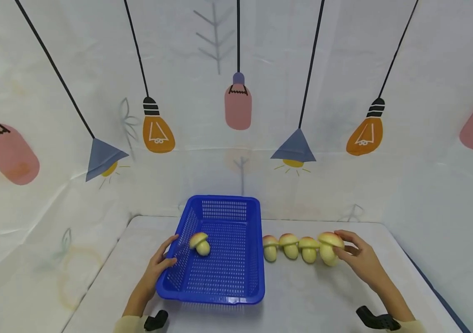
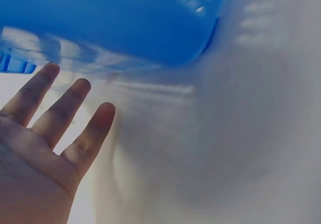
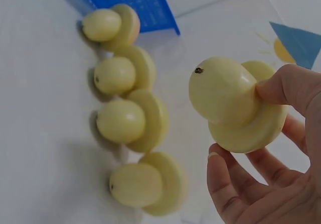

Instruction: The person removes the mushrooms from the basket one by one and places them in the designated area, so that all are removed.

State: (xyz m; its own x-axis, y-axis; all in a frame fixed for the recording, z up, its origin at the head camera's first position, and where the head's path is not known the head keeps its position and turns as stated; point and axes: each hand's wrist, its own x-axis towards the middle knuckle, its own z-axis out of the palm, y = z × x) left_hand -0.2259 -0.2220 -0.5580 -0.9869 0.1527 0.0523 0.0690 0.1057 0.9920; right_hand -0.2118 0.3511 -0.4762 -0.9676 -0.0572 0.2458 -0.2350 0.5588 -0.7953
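My right hand [image 1: 359, 259] pinches a toy mushroom [image 3: 225, 91] by its cap, between thumb and fingers, with the pale rounded stem sticking out. Below it, several similar mushrooms [image 3: 135, 184] with yellow-red caps stand in a row on the table. Seen from my head, the held one overlaps the nearest of the row. One more mushroom [image 1: 200, 243] lies inside the blue plastic basket [image 1: 209, 297], toward its left side. At the basket's left side, my left hand [image 1: 153, 270] touches the rim. Three of its fingers [image 2: 65, 108] appear straight and spread; thumb and index are hidden in the left wrist view.
The white table [image 1: 303, 296] carries the basket at centre and the mushroom row just to its right. Behind stands a pale backdrop [image 1: 203, 171] printed with hanging lamps and bulbs.
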